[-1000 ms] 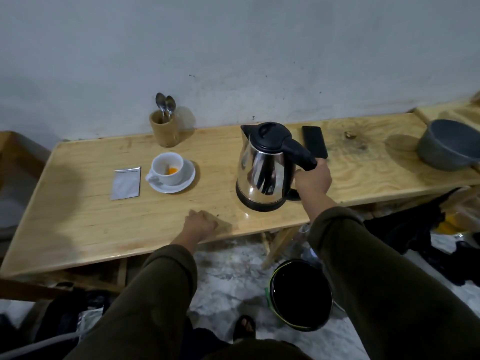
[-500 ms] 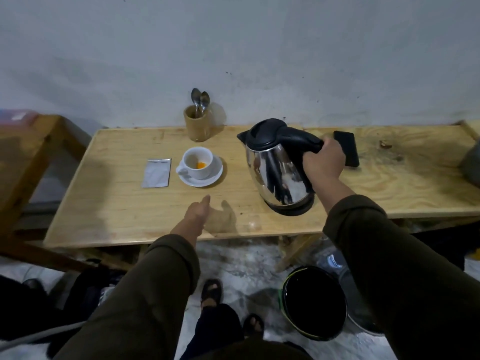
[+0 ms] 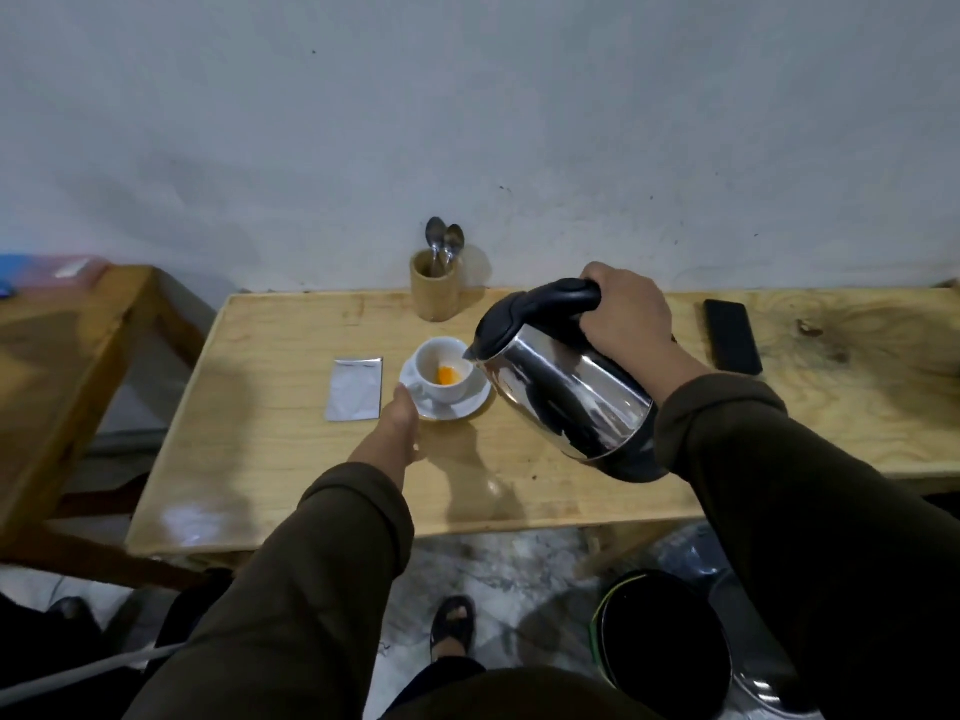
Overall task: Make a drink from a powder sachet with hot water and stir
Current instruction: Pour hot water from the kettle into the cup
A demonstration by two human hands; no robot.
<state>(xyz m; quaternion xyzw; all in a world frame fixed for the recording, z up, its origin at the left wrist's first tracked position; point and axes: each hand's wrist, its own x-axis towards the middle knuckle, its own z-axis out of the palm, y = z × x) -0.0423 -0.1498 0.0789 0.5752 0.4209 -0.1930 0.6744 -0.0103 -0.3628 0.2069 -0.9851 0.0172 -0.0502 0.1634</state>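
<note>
The right hand [image 3: 626, 317] is wrapped tight around the black plastic handle of a polished steel kettle [image 3: 566, 387], which hangs tilted above the pale plywood table [image 3: 270, 459] with its spout just over the rim of the white cup [image 3: 441, 374]. No stream shows between spout and cup. The cup is round and glossy, sits on a matching saucer [image 3: 470, 405], and holds a small heap of orange powder [image 3: 448, 375] at the bottom. The left hand [image 3: 397, 423] reaches toward the saucer's near edge, fingers together and extended (whether the fingertips touch the china I cannot tell). Flat on the wood just left of the saucer lies the silvery foil sachet [image 3: 356, 387], rectangular and slightly creased. Behind the cup, against the wall, a cylindrical wooden holder [image 3: 435, 293] carries two metal spoons [image 3: 444, 241], bowls upward. A flat black phone [image 3: 732, 335] lies right of the kettle.
</note>
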